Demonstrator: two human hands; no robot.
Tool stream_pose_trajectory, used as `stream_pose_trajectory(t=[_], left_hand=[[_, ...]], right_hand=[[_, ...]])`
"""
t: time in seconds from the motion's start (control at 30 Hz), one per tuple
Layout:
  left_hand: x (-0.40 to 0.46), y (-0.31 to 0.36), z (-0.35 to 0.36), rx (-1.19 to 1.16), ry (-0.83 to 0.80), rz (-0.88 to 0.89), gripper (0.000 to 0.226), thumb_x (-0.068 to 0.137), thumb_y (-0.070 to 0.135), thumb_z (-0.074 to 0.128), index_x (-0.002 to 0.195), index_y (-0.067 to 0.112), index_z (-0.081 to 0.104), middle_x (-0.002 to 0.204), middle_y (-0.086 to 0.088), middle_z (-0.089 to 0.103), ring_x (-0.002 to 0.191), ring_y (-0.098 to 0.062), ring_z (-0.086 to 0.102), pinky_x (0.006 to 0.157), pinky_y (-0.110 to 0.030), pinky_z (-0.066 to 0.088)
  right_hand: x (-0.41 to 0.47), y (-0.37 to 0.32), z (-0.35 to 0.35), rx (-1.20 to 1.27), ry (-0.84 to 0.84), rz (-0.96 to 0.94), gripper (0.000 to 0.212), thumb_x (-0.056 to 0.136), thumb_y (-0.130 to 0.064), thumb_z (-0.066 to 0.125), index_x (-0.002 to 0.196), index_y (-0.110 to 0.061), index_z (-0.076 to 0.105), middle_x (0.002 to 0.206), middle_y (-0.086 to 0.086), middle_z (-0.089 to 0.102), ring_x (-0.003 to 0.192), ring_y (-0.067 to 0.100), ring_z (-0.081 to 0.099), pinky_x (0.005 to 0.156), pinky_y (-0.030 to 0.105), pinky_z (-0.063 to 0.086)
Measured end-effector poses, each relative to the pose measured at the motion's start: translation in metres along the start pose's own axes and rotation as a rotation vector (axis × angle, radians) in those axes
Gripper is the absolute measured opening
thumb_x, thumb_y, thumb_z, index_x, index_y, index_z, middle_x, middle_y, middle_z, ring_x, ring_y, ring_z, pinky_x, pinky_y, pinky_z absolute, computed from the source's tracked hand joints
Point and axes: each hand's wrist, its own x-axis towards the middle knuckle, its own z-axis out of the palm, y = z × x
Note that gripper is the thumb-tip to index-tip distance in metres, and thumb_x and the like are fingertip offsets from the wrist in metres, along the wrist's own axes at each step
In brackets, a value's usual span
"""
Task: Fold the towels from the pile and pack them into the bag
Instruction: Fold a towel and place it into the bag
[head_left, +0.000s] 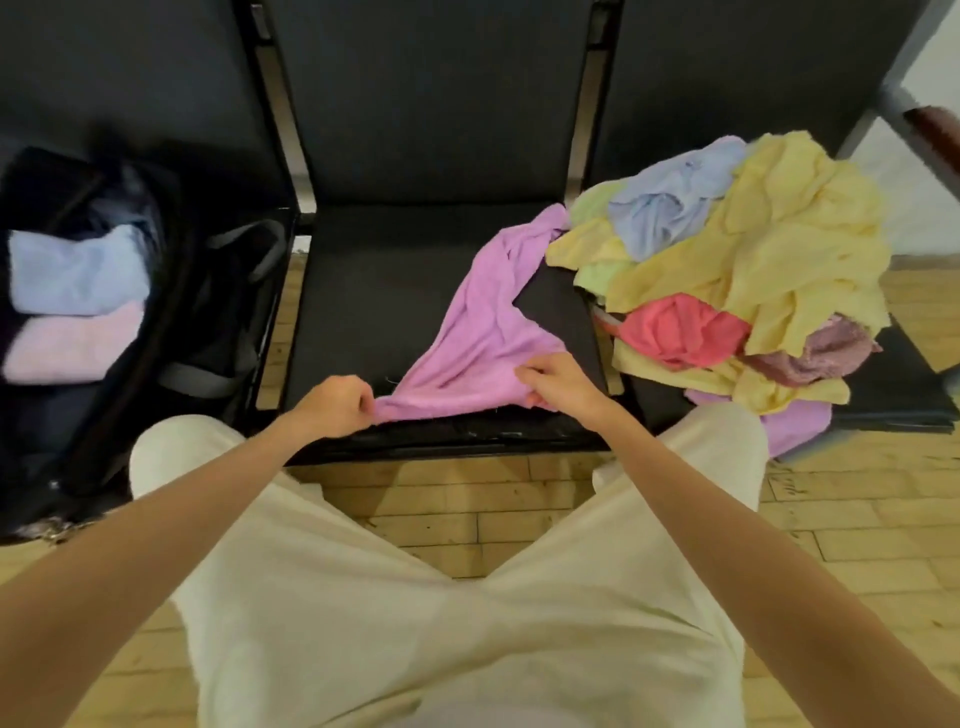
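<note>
Both hands are pinching the purple towel's (483, 332) near edge on the black seat (363, 312): left hand (337, 400) at the corner, right hand (558, 387) probably mid-edge. Its length is trailing up-right toward the pile (737, 270), away from both.

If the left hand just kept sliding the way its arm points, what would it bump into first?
Probably the purple towel, whose corner the left hand already pinches. Beyond it lies bare black seat, then the backrest; depth is hard to judge.

One wide-angle head view, looking forward and steeply down from above the person's lap, close over the black seat (395, 312), with the bag (218, 312) at its left edge and the towel pile (753, 260) at right.
</note>
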Motion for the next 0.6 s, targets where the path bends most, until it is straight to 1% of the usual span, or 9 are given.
stream_pose_trajectory(t=[0.07, 0.1, 0.17, 0.23, 0.27, 0.37, 0.43, 0.5, 0.6], left_hand=[[-0.007, -0.01, 0.0, 0.115, -0.178, -0.036, 0.011, 0.084, 0.02, 0.062, 0.085, 0.013, 0.071, 0.087, -0.005, 0.071, 0.08, -0.023, 0.067, 0.076, -0.034, 0.054], [-0.008, -0.011, -0.001, 0.139, -0.198, -0.049, 0.013, 0.084, 0.017, 0.06, 0.09, 0.016, 0.071, 0.092, -0.004, 0.071, 0.083, -0.022, 0.067, 0.078, -0.034, 0.055], [-0.004, -0.006, -0.005, 0.111, -0.069, -0.059, 0.017, 0.085, 0.016, 0.059, 0.099, 0.019, 0.067, 0.101, 0.0, 0.065, 0.092, -0.022, 0.063, 0.08, -0.034, 0.052], [0.003, 0.01, -0.009, -0.097, 0.097, -0.085, 0.015, 0.086, 0.018, 0.06, 0.098, 0.013, 0.067, 0.099, -0.003, 0.067, 0.089, -0.022, 0.063, 0.078, -0.034, 0.052], [0.008, 0.023, -0.011, -0.255, 0.113, -0.114, 0.015, 0.087, 0.017, 0.059, 0.095, 0.009, 0.069, 0.096, -0.006, 0.069, 0.084, -0.021, 0.064, 0.074, -0.034, 0.052], [0.018, 0.065, -0.015, -0.624, -0.075, -0.235, 0.024, 0.09, 0.025, 0.059, 0.092, 0.003, 0.068, 0.088, -0.01, 0.071, 0.068, -0.017, 0.064, 0.058, -0.024, 0.051], [0.023, 0.087, -0.009, -0.64, -0.221, -0.207, 0.033, 0.09, 0.038, 0.061, 0.085, 0.006, 0.067, 0.082, -0.008, 0.071, 0.063, -0.015, 0.063, 0.052, -0.022, 0.05], [0.027, 0.102, 0.001, -0.642, -0.3, -0.164, 0.034, 0.087, 0.045, 0.063, 0.08, 0.012, 0.063, 0.074, -0.004, 0.066, 0.059, -0.013, 0.06, 0.052, -0.025, 0.048], [0.03, 0.118, 0.01, -0.588, -0.386, -0.148, 0.029, 0.083, 0.045, 0.069, 0.079, 0.017, 0.062, 0.07, 0.003, 0.062, 0.06, -0.011, 0.056, 0.055, -0.025, 0.043]], right_hand=[[-0.006, -0.001, 0.008, -0.01, -0.074, -0.029, 0.023, 0.092, -0.007, 0.054, 0.075, 0.007, 0.062, 0.067, 0.013, 0.053, 0.059, 0.015, 0.048, 0.053, 0.018, 0.042], [-0.009, -0.001, 0.01, -0.017, -0.102, -0.05, 0.018, 0.092, -0.007, 0.056, 0.085, 0.005, 0.068, 0.067, 0.012, 0.056, 0.059, 0.013, 0.05, 0.053, 0.015, 0.044], [-0.015, -0.001, 0.01, -0.039, -0.126, -0.09, 0.017, 0.091, -0.007, 0.061, 0.102, 0.0, 0.071, 0.071, 0.004, 0.061, 0.06, 0.005, 0.053, 0.055, 0.01, 0.046], [-0.02, 0.0, 0.006, -0.067, -0.133, -0.128, 0.022, 0.089, -0.005, 0.064, 0.109, -0.001, 0.069, 0.072, -0.007, 0.065, 0.061, 0.001, 0.056, 0.057, 0.008, 0.045], [-0.023, 0.0, 0.003, -0.08, -0.144, -0.146, 0.023, 0.088, -0.003, 0.063, 0.11, 0.0, 0.068, 0.067, -0.018, 0.064, 0.061, -0.004, 0.057, 0.058, 0.007, 0.044], [-0.032, -0.003, -0.008, -0.092, -0.197, -0.201, 0.023, 0.088, 0.004, 0.06, 0.11, 0.004, 0.067, 0.056, -0.031, 0.059, 0.058, -0.01, 0.054, 0.061, 0.007, 0.042], [-0.036, -0.004, -0.013, -0.085, -0.194, -0.236, 0.022, 0.087, 0.004, 0.061, 0.108, 0.001, 0.069, 0.057, -0.03, 0.059, 0.057, -0.008, 0.052, 0.061, 0.008, 0.041], [-0.036, -0.003, -0.017, -0.087, -0.174, -0.244, 0.021, 0.087, 0.003, 0.062, 0.106, -0.001, 0.07, 0.055, -0.027, 0.059, 0.055, -0.005, 0.05, 0.06, 0.008, 0.04], [-0.036, -0.001, -0.023, -0.082, -0.149, -0.251, 0.021, 0.086, 0.002, 0.064, 0.106, 0.0, 0.07, 0.058, -0.029, 0.061, 0.059, -0.008, 0.054, 0.062, 0.007, 0.041]])
